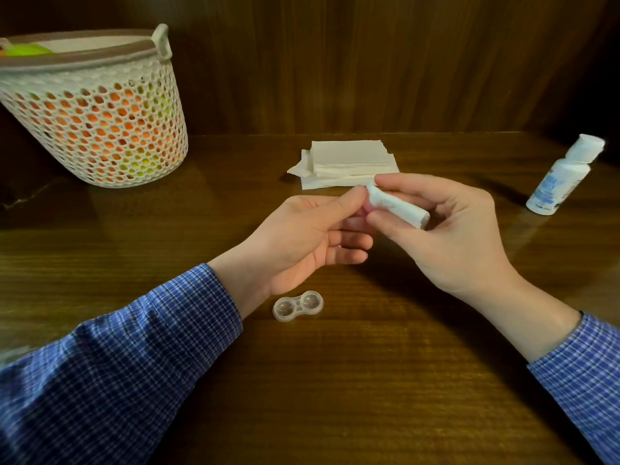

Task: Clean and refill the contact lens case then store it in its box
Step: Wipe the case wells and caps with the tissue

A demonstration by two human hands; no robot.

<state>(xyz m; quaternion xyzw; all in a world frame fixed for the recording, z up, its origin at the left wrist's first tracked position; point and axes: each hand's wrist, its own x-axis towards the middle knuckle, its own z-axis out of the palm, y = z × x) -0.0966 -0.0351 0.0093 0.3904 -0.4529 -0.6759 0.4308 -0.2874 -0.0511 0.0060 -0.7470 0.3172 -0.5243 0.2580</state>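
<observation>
- A home setting, most likely a living room or bedroom corner, seen from a seat at a dark wooden bench (335, 380).
- Dark wood panelling (369, 62) rises straight behind it, like a household cabinet or wall.
- A white perforated plastic basket (100, 129) with a handle stands far left, orange and green things showing through its holes.
- Folded tissues (349, 159) and a small white bottle (560, 179) lie about, ordinary personal-care items.

Soft white tissue (399, 206) is wrinkling between the right fingers (389, 223); the clear glossy plastic lens case (298, 305) is gleaming on grained, polished wood (369, 380).
</observation>
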